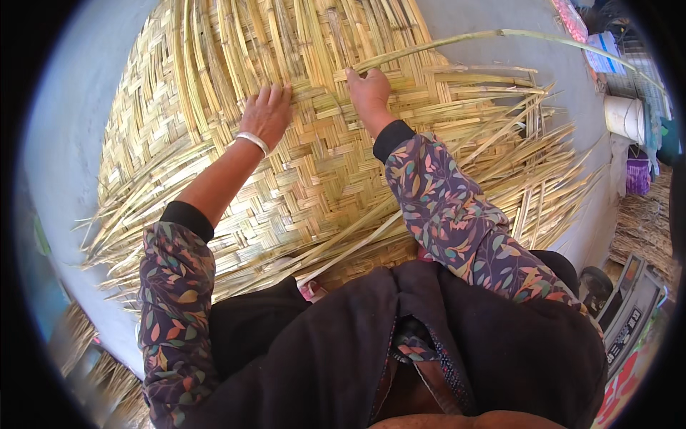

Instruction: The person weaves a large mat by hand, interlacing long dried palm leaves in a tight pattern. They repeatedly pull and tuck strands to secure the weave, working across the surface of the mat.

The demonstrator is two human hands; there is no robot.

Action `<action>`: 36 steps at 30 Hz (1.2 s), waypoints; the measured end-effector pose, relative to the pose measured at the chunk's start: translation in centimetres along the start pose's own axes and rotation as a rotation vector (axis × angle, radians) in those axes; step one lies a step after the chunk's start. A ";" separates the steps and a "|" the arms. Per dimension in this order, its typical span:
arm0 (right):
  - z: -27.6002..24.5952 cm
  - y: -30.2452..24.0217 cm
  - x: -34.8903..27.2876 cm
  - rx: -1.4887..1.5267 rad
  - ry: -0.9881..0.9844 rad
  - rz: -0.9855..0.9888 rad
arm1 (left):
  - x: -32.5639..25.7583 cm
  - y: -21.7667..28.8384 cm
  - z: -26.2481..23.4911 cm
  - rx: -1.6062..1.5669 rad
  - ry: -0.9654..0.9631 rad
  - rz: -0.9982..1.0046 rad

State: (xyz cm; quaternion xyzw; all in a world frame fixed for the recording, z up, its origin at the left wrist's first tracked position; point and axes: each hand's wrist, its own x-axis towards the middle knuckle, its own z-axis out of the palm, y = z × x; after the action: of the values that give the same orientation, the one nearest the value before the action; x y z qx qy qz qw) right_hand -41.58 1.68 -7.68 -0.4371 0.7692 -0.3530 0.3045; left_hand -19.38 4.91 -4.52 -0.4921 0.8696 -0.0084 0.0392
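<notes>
A large mat of flattened straw-coloured reeds (pixel 282 182) lies spread before me, woven in a slanting pattern. Loose, unwoven reed ends stick out along its far part and both sides. My left hand (pixel 269 116), with a white bangle at the wrist, rests on the weave with its fingers stretched over the lengthwise reeds. To its right, my right hand (pixel 369 93) pinches one long reed strip (pixel 500 33) near its end at the edge of the weave. The rest of that strip arches away to the far right, past the mat's edge.
Grey smooth floor (pixel 64 193) surrounds the mat. At the right stand a white bucket (pixel 624 114), a purple container (pixel 637 175) and a grey boxy appliance (pixel 627 304). Piles of dry stalks (pixel 647 222) lie at the right and lower left.
</notes>
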 end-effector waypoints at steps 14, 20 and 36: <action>-6.4 0.4 3.9 0.220 -0.001 0.073 | 1.4 0.7 -5.2 0.018 -0.484 -0.021; -7.6 1.3 5.7 0.515 0.045 0.129 | 6.9 1.5 -8.6 0.113 -0.803 -0.034; -16.3 2.2 8.8 1.002 -0.706 0.323 | 17.9 6.7 -4.0 -0.805 -0.380 -0.211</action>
State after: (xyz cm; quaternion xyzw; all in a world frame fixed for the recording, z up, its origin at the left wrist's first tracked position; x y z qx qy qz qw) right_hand -59.01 -0.81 -1.67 -0.2102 0.4200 -0.4543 0.7570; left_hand -34.58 -7.10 -1.99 -0.5469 0.7261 0.4166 0.0027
